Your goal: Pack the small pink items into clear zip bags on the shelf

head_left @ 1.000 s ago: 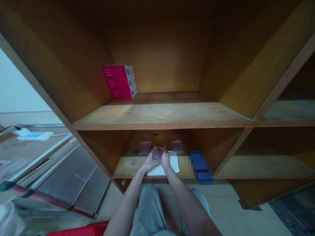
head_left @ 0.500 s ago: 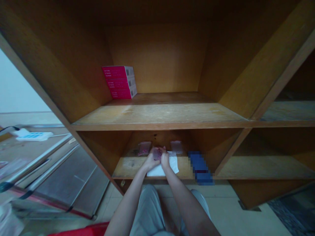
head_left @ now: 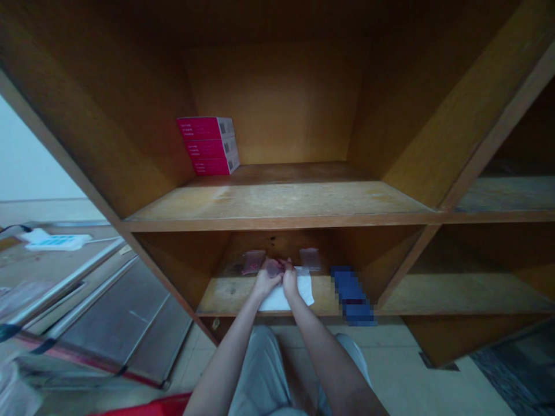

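Observation:
Both hands meet over the lower shelf, above a white sheet of paper [head_left: 306, 292]. My left hand [head_left: 264, 283] is closed around a small clear plastic bag [head_left: 274, 268] with a pinkish tint. Close against it, my right hand [head_left: 289, 278] pinches the bag's right side; its fingertips are partly hidden. Behind my left hand lies another small clear bag [head_left: 253, 262] with pink-red bits in it. A third clear bag [head_left: 310, 258], its contents too faint to make out, lies behind and to the right of my right hand.
Three stacked pink boxes [head_left: 207, 147] stand on the upper shelf [head_left: 277, 199], at left. A blurred-out blue object [head_left: 353, 294] overhangs the lower shelf's front edge at right. Wooden side walls bound the compartment. A metal-framed table [head_left: 117, 312] stands left, with a white power strip [head_left: 58, 241].
My hands stay over the paper with the bag between them, and the fingers have shifted slightly on it. The view has moved very slightly.

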`<state>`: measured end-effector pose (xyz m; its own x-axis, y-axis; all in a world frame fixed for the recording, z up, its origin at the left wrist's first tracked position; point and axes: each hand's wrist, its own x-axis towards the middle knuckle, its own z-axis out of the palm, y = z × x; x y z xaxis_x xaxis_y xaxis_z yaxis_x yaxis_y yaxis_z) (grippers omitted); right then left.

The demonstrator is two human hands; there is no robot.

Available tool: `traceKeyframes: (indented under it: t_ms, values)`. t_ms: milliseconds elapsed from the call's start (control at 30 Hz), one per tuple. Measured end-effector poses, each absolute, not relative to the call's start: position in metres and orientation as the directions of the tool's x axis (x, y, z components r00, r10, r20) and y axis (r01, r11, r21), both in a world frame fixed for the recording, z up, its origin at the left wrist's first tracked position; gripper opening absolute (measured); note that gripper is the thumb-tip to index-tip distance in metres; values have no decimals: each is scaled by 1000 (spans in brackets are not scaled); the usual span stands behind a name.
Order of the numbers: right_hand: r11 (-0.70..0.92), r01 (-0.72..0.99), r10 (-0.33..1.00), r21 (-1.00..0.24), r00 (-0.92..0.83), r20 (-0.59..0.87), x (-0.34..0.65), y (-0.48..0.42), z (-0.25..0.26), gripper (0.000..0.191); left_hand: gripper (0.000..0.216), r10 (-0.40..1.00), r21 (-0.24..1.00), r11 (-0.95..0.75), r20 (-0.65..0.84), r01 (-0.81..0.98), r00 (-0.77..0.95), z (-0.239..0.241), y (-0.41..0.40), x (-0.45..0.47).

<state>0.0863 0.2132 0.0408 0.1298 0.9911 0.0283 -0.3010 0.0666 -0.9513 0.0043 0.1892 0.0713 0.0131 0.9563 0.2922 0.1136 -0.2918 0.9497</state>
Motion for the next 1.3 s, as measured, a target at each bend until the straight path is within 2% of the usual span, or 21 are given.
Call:
traceKeyframes:
  t_ms: [300, 833, 1133, 1300]
  values:
    - [66, -282, 992, -957, 119, 33, 88, 212, 45, 53, 20, 958, 949, -267, 281, 171, -65, 72, 190, 3]
    - [78, -382, 988, -921, 153, 21, 87, 215, 38, 45, 27, 969, 973, -232, 233, 22, -83, 74, 188, -4]
    - [63, -400, 989, -914, 150, 2, 86, 209, 46, 49, 34, 962, 967, -221, 195, -124, -191, 81, 168, -10]
    - [98, -368, 987, -925, 157, 42, 86, 206, 48, 48, 35, 970, 921, -156, 73, -356, -234, 61, 159, -11]
